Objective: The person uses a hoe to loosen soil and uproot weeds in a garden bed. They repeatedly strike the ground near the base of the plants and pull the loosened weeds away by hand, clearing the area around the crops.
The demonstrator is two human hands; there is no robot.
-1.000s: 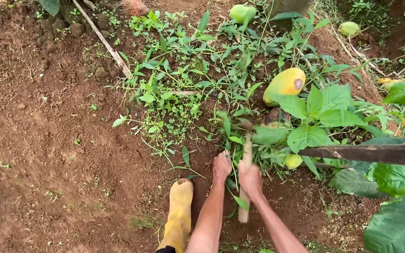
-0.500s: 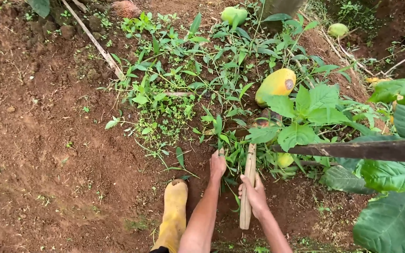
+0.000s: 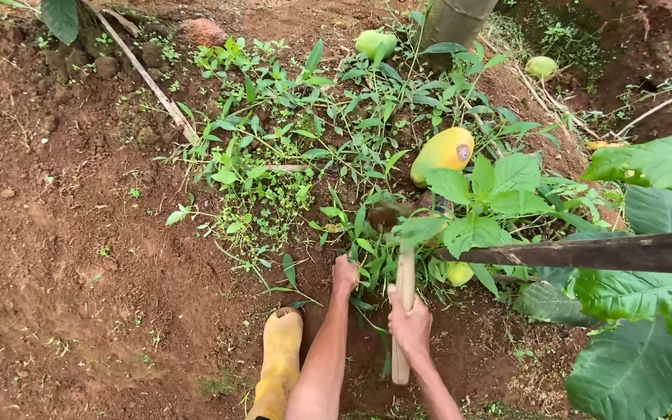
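My right hand (image 3: 411, 325) is shut around the pale wooden handle (image 3: 404, 280) of a hoe. Its dark blade (image 3: 389, 214) is down among the green weeds (image 3: 305, 155) at the edge of the bare soil. My left hand (image 3: 344, 275) reaches low into the weed stems just left of the handle; its fingers are hidden in the leaves. A large yellow-green papaya (image 3: 443, 153) lies on the ground beyond the blade. My yellow rubber boot (image 3: 280, 362) stands on the soil to the left of my arms.
Two green fallen fruits (image 3: 376, 43) (image 3: 541, 66) lie farther back by a tree trunk (image 3: 453, 19). A small yellow fruit (image 3: 458, 273) sits under leaves. A dark wooden pole (image 3: 585, 253) crosses the right side among broad leaves (image 3: 639, 365). A thin stick (image 3: 145, 74) lies on reddish soil (image 3: 64, 233).
The hoe rose slightly and came back down with the blade into the weeds. My left hand stayed low at the weed stems. The view shifted a little upward.
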